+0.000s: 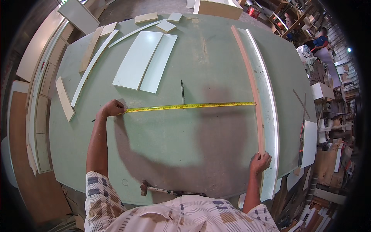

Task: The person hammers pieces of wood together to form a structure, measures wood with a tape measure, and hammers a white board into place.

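Note:
A yellow tape measure [185,106] stretches across the green table, its blade reaching a brown wooden strip [249,73] on the right. My left hand [114,108] is closed on the tape's left end; the fingers hide most of what they grip there. Down at the near end of the wooden strip, my right hand [260,162] has its fingers wrapped round it. Beside that strip runs a long pale panel [262,77] with a white strip [269,89] along its right edge. A thin dark rod [182,91] crosses the tape near its middle.
Two white boards [138,60] lie at the far left of the green table [216,50], near long narrow strips [91,69] and small offcuts. A hammer [145,188] rests by the near edge. Pliers-like tool [300,149] lies right. Another person [320,41] is far right.

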The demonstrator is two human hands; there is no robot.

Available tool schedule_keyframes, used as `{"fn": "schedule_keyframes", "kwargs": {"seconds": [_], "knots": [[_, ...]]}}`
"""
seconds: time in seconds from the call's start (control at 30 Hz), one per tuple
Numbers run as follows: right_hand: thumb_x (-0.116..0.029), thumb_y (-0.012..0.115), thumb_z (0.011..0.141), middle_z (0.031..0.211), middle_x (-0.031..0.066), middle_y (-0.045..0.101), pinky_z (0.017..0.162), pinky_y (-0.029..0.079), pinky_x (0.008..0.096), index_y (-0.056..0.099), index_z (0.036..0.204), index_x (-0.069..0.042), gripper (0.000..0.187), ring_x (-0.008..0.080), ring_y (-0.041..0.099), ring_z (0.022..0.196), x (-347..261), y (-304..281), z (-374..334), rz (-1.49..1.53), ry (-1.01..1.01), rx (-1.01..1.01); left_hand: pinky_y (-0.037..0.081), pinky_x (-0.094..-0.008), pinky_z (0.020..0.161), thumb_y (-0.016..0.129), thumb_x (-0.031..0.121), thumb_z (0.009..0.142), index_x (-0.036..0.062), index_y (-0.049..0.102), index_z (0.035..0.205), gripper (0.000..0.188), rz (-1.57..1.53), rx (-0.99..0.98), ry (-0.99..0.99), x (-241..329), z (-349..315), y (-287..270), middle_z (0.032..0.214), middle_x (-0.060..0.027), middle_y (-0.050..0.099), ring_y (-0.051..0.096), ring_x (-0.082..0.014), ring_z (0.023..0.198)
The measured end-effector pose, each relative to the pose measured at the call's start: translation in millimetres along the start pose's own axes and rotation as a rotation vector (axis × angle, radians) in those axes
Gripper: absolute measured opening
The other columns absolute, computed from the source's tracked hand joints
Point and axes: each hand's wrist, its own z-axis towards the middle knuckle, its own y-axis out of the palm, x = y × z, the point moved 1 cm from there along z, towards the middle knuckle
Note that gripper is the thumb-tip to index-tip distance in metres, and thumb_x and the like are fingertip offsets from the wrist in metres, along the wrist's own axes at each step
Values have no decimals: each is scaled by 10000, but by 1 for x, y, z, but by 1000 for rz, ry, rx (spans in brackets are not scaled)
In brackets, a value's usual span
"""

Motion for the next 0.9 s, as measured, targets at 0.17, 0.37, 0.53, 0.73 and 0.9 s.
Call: {"fn": "schedule_keyframes", "kwargs": {"seconds": [0.17, 0.37, 0.53, 0.73, 0.9], "knots": [[-163, 746, 811, 1008, 139, 563, 821, 458, 514, 574, 1087, -15, 357, 360, 571, 972, 1, 0, 1, 10, 15, -6, 536, -321, 734, 720, 294, 852, 61, 785, 962, 266, 13, -16, 28, 4, 0, -1, 843, -52, 754, 654, -142, 727], [-165, 742, 814, 1002, 143, 561, 823, 454, 514, 568, 1094, -18, 362, 360, 570, 967, 4, 0, 1, 23, 13, 9, 525, -310, 705, 715, 291, 853, 60, 784, 930, 253, -2, 5, 7, 11, -5, -2, 792, -40, 736, 635, -136, 688], [-161, 743, 809, 998, 138, 562, 822, 459, 511, 566, 1095, -22, 365, 361, 573, 958, 2, 2, 1, 25, 3, -4, 518, -306, 683, 724, 304, 850, 61, 784, 905, 256, -15, 4, 31, 8, -6, -3, 762, -33, 723, 624, -126, 667], [-158, 756, 796, 996, 136, 570, 804, 468, 511, 573, 1079, -23, 363, 366, 583, 952, 3, 2, 0, 19, 13, 4, 513, -310, 679, 727, 314, 853, 64, 782, 889, 258, -13, 7, 31, 5, -3, 0, 757, -29, 722, 616, -119, 664], [-155, 753, 808, 1015, 137, 579, 818, 468, 516, 579, 1089, -24, 355, 375, 584, 975, 4, 2, 0, 8, 14, -7, 517, -312, 688, 721, 306, 856, 64, 784, 896, 253, -2, 7, 37, 8, -4, 0, 768, -30, 730, 623, -123, 673]]}}
